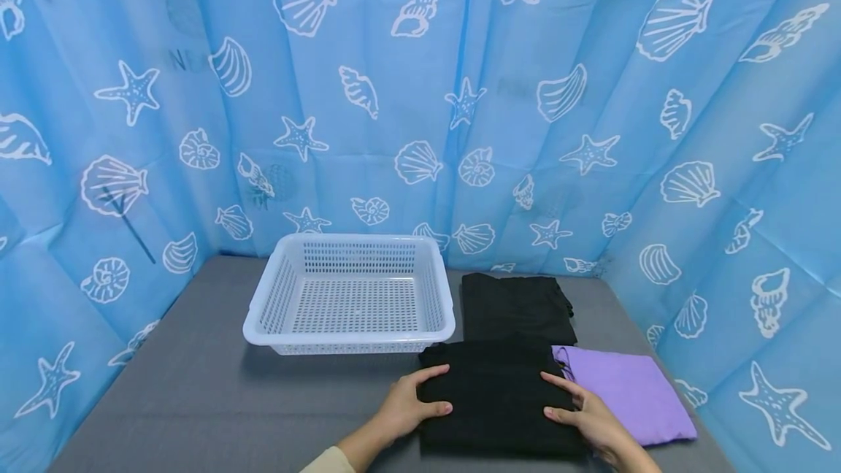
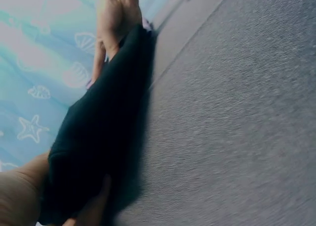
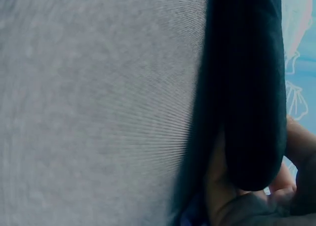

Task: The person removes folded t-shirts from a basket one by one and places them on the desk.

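Between my two hands is a folded black garment (image 1: pixel 489 404), near the front of the grey surface. My left hand (image 1: pixel 410 404) grips its left side, thumb and a finger showing on top. On the opposite side my right hand (image 1: pixel 591 414) holds the edge in the same way. The right wrist view shows the thick rounded fold of the black garment (image 3: pixel 254 97) between the fingers and thumb of the right hand (image 3: pixel 261 203). In the left wrist view the black garment (image 2: pixel 98 122) stretches from one hand to the other, slightly over the grey surface.
A white perforated plastic basket (image 1: pixel 351 338) stands back left with nothing in it. Another folded black garment (image 1: pixel 515 305) lies behind the held one, and a folded purple garment (image 1: pixel 631 393) lies to the right. A blue shell-print curtain (image 1: pixel 420 93) encloses the grey table (image 1: pixel 197 385).
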The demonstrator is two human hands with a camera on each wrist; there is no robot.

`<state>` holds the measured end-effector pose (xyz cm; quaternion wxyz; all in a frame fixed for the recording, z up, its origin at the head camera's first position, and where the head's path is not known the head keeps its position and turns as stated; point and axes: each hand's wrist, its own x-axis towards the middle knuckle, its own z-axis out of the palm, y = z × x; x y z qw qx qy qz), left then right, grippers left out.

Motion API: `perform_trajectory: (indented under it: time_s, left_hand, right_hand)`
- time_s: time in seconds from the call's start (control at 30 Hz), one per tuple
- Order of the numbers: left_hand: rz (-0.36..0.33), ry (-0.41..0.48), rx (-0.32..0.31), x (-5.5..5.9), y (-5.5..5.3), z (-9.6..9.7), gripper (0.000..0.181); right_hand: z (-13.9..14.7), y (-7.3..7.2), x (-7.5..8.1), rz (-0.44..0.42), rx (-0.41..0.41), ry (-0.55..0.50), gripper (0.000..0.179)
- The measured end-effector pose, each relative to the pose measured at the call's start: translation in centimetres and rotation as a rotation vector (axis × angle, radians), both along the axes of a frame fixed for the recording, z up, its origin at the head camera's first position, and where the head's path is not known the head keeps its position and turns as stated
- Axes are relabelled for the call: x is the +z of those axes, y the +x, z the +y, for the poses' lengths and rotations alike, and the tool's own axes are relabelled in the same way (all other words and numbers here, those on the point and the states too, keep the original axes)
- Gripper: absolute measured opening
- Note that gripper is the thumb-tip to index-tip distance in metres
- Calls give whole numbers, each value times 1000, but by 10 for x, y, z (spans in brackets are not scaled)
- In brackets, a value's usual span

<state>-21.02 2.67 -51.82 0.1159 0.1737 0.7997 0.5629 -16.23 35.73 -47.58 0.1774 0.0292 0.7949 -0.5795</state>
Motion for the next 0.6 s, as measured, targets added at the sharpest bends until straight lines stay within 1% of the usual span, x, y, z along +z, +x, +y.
perform_trajectory:
  time_s: [0.13, 0.23, 0.27, 0.33, 0.4, 0.47, 0.5, 0.53, 0.6]
  left_hand:
    - [47, -96, 9, 5, -2, 0, 60]
    - [69, -162, 20, 9, 1, -3, 60]
    - [65, -177, 25, 11, 3, -5, 61]
    - [33, -170, 25, 15, 6, -9, 61]
    - [7, -171, 7, 22, 7, -17, 60]
    - [-33, -184, -34, 35, 7, -27, 58]
    - [-50, -200, -65, 43, 6, -32, 56]
    - [-63, -228, -101, 53, 4, -38, 54]
    - [-78, -271, -173, 74, -2, -48, 50]
  right_hand:
    - [-7, -3, 1, 28, -74, 177, 70]
    - [-12, -6, 4, 58, -109, 355, 64]
    - [-12, -7, 6, 77, -101, 410, 62]
    - [-11, -6, 11, 117, -91, 501, 57]
    - [-9, -3, 18, 185, -86, 593, 52]
    - [-6, -3, 28, 252, -85, 677, 47]
    - [-5, -4, 33, 280, -86, 708, 44]
    - [-4, -7, 39, 313, -82, 747, 42]
    - [-7, -15, 51, 360, -76, 794, 39]
